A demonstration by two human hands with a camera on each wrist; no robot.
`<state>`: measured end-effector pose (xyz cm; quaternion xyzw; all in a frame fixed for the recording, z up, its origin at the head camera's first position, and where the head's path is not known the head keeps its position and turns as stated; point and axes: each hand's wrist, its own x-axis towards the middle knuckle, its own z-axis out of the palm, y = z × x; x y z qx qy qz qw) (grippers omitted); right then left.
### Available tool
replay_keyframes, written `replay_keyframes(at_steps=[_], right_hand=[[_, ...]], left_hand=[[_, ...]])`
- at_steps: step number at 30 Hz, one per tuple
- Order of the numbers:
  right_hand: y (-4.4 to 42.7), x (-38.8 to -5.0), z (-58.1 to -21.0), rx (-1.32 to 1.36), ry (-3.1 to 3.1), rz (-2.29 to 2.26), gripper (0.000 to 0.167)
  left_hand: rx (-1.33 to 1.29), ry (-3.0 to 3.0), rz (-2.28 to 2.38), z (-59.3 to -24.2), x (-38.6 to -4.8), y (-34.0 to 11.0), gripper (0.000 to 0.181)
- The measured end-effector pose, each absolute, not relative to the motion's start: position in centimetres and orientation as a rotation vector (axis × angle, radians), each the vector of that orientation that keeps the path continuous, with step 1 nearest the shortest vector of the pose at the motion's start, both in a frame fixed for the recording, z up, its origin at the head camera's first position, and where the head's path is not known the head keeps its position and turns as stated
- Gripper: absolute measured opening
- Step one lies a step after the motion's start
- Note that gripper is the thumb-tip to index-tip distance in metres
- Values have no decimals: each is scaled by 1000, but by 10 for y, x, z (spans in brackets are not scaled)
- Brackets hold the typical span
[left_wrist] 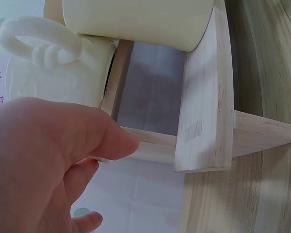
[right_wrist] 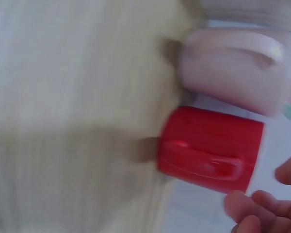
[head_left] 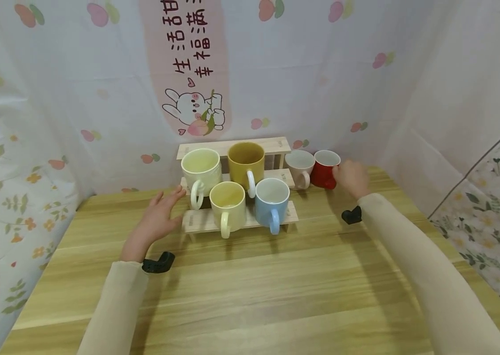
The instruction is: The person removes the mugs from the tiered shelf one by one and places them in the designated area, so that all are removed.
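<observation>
A three-tier wooden rack [head_left: 196, 222] bears a pale green mug [head_left: 202, 170], a mustard mug [head_left: 245, 157], a pale yellow mug [head_left: 232, 212] and a light blue mug [head_left: 272, 199]. My left hand [head_left: 154, 224] is at the rack's left end, fingers spread. In the left wrist view its thumb [left_wrist: 119, 143] lies by the middle tier's end; whether it touches is unclear. Right of the rack stand a pale pink mug [head_left: 298, 165] and a red mug [head_left: 322, 172]. My right hand [head_left: 351, 178] is beside the red mug's rim, fingers bent, thumb apart from them in the right wrist view, gripping nothing.
The wooden table [head_left: 250, 291] runs back to a printed cloth [head_left: 112, 98] hung behind the rack, with more patterned cloth at both sides. A black device is on each wrist. The mugs' handles on the rack point towards the table's front.
</observation>
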<state>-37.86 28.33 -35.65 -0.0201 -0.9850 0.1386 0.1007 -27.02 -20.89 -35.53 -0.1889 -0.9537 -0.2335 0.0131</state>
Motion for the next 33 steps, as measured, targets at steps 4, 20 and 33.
replay_keyframes(at_steps=[4, 20, 33], right_hand=[[288, -374, -344, -74, -2970, 421, 37], [271, -358, -299, 24, -3109, 404, 31], [233, -350, -276, 142, -3086, 315, 34]], left_hand=[[-600, -2960, -718, -356, -270, -209, 64], [-595, -2970, -721, -360, -272, -211, 65], [-606, -2959, -808, -359, -272, -212, 66]])
